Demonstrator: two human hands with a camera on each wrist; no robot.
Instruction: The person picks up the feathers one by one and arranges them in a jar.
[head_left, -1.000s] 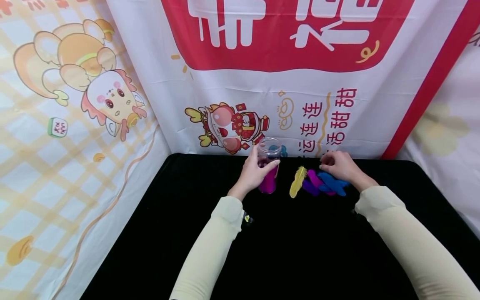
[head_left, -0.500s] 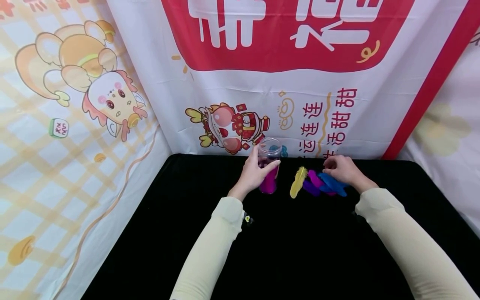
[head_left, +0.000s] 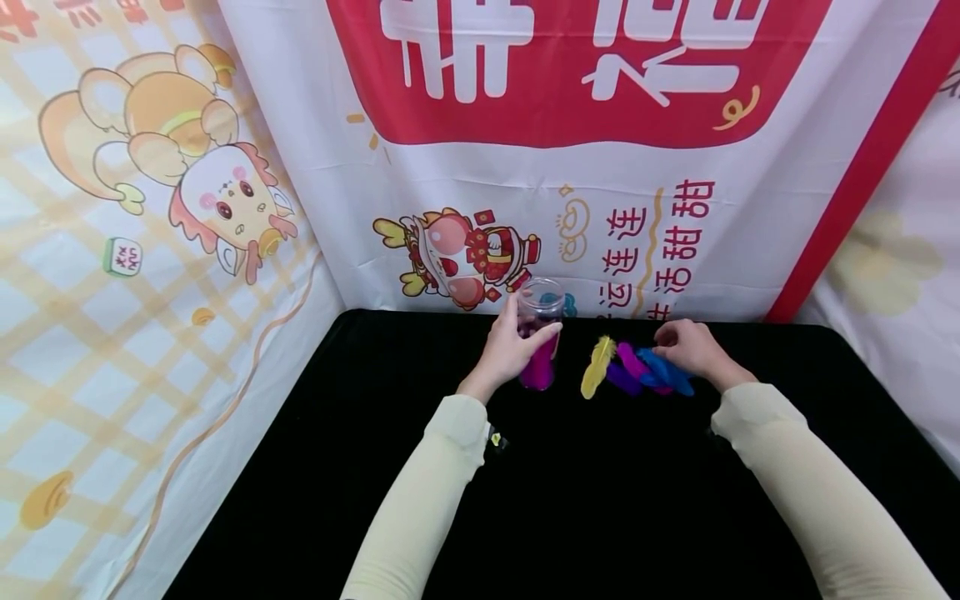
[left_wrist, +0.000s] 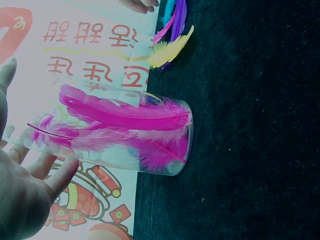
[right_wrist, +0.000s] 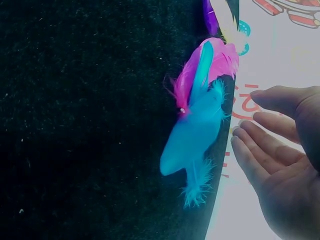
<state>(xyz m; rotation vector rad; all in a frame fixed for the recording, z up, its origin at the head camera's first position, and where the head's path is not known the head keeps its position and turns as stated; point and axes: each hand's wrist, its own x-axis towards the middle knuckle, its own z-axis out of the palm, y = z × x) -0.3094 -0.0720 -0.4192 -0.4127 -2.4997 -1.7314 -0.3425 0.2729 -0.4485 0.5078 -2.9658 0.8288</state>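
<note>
My left hand (head_left: 501,354) grips a clear cylindrical jar (head_left: 551,310), thumb on one side and fingers around the other. In the left wrist view, magenta feathers (left_wrist: 122,116) fill much of the jar, which has an open top in the head view. My right hand (head_left: 692,348) hovers just behind a loose row of feathers. Blue feathers (right_wrist: 192,140) lie nearest to it, overlapping a pink feather (right_wrist: 225,59). Its thumb and fingertips stand apart, holding nothing, in the right wrist view. A purple feather (head_left: 622,380) and a yellow feather (head_left: 597,367) lie toward the jar.
Black cloth (head_left: 600,500) covers the table. Behind its far edge hangs a white and red printed banner (head_left: 465,167), close to both hands. A patterned cloth (head_left: 150,333) hangs along the left side.
My right hand has shifted slightly right and nearer to me, lowering toward the blue feathers. The left hand keeps its hold on the jar in the same place.
</note>
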